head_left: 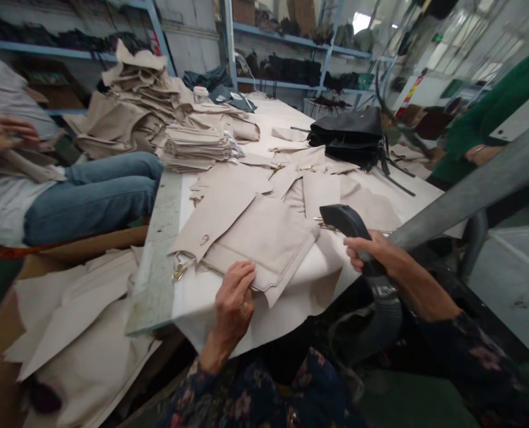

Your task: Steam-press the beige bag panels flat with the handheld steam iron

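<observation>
A beige sewn bag piece [264,238] with a stitched border lies on the table's near edge. My left hand [235,297] has its fingers curled together on that piece's near edge, gripping it. In my right hand [375,252] is a black hose nozzle [347,220], closed fingers around its handle. Its tip points left, just above the right side of the bag piece, and a ribbed hose [387,312] runs down from it. A flat beige strap piece [222,217] with a gold clasp [180,268] overlaps the bag piece on the left.
Stacked beige pieces [195,148] and a taller heap [135,101] stand at the back left. A black bag [349,134] sits behind. At left is a seated person [90,190] beside a box of beige pieces [81,315]. A grey metal pole [474,190] slants across the right.
</observation>
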Demonstrator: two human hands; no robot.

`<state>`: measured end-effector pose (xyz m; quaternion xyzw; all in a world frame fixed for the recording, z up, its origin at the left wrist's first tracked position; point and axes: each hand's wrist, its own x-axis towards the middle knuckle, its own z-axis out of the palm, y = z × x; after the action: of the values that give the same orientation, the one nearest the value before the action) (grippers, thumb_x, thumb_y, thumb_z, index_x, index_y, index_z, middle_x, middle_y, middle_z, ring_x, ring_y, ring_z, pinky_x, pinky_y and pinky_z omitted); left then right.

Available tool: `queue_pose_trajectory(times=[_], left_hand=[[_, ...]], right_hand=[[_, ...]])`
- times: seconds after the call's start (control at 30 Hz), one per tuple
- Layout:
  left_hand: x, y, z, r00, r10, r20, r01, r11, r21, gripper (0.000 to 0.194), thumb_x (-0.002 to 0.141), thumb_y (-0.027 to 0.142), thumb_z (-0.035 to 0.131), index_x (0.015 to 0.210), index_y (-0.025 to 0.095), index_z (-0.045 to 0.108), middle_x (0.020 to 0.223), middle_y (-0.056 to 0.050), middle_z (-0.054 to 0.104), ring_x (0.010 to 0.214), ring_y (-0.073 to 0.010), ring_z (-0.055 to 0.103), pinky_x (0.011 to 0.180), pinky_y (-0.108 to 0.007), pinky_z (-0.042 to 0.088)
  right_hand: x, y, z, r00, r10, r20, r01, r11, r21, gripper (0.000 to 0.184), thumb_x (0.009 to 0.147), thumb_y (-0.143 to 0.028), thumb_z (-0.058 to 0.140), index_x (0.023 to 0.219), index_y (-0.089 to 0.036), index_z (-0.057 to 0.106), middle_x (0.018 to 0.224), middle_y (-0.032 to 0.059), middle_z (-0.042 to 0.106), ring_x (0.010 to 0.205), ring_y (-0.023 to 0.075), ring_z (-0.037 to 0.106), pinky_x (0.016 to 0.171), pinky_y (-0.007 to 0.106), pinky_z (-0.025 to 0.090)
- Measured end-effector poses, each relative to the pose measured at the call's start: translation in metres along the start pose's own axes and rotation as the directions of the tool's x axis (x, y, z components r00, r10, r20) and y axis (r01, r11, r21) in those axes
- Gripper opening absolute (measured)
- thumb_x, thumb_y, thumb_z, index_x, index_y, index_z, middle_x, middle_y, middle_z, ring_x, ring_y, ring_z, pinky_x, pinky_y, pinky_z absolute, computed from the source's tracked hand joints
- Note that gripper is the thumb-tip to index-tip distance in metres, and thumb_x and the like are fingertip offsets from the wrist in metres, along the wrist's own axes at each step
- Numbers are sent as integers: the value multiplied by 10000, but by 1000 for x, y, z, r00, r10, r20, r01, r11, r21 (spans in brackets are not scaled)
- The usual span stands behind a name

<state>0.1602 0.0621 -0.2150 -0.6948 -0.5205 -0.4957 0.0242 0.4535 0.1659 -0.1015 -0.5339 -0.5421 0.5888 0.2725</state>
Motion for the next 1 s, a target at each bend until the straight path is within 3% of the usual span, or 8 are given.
queue_pose_trajectory(times=[0.13, 0.23, 0.3, 0.33, 0.43, 0.7, 0.83, 1.0], left_hand=[[-37, 32, -11, 904, -377, -199, 374, 926, -54, 259, 839, 87, 430, 886, 179, 668, 930, -72, 698, 952, -201, 649, 905, -385, 513], [-46, 58, -4, 630, -775, -46, 707, 597, -379, 199, 880, 247, 479, 924, 162, 654, 883, -70, 702, 811, -191, 672, 808, -354, 541], [-41, 66, 6, 450, -873, 186, 775, 277, -568, 299, 862, 384, 542, 982, 133, 653, 922, -95, 705, 805, -200, 675, 776, -350, 549], [-36, 68, 10, 401, -870, 288, 766, 146, -626, 359, 833, 430, 580, 992, 118, 659, 948, -109, 704, 822, -206, 672, 772, -350, 549], [-22, 63, 20, 396, -812, 429, 711, -24, -702, 385, 721, 418, 696, 946, 104, 701, 962, -110, 701, 848, -195, 641, 742, -304, 527], [-22, 60, 24, 457, -796, 396, 645, -10, -764, 128, 577, 245, 727, 608, 123, 699, 559, 0, 574, 573, -95, 461, 574, -220, 378], [-18, 65, 21, 416, -804, 425, 564, -138, -814, 235, 527, 256, 769, 720, 126, 736, 718, -48, 673, 639, -115, 518, 599, -235, 391], [-10, 68, 19, 382, -804, 456, 539, -206, -816, 272, 496, 246, 778, 735, 122, 737, 769, -83, 703, 675, -136, 561, 610, -241, 399]], right_hand=[[-52, 6, 14, 959, 68, 274, -39, 993, -110, 300, 795, -416, 663, 724, -146, 556, 478, -18, 505, 383, 120, 482, 388, 229, 391], [-76, 16, 35, 915, 135, 379, -64, 979, -193, 269, 797, -401, 643, 801, -143, 568, 460, -21, 534, 372, 120, 491, 377, 205, 379], [-83, 22, 47, 896, 170, 411, -83, 972, -219, 244, 796, -380, 642, 818, -150, 563, 476, -23, 554, 376, 115, 497, 376, 190, 380], [-84, 25, 52, 889, 183, 420, -92, 969, -228, 230, 796, -368, 640, 814, -153, 560, 485, -24, 561, 380, 113, 502, 375, 184, 383], [-85, 28, 61, 877, 214, 430, -105, 959, -262, 200, 805, -337, 624, 770, -152, 558, 505, -17, 576, 393, 110, 516, 381, 176, 397], [-58, 25, 86, 889, 132, 439, -4, 960, -280, 226, 800, -333, 620, 690, -156, 532, 496, -13, 569, 390, 109, 516, 376, 177, 393], [-54, 21, 79, 927, 50, 372, 20, 983, -183, 275, 810, -381, 614, 682, -156, 521, 466, -12, 544, 386, 111, 501, 381, 186, 392], [-85, 25, 64, 893, 94, 440, -13, 983, -184, 240, 791, -371, 637, 827, -151, 548, 472, -30, 550, 365, 109, 486, 390, 191, 384]])
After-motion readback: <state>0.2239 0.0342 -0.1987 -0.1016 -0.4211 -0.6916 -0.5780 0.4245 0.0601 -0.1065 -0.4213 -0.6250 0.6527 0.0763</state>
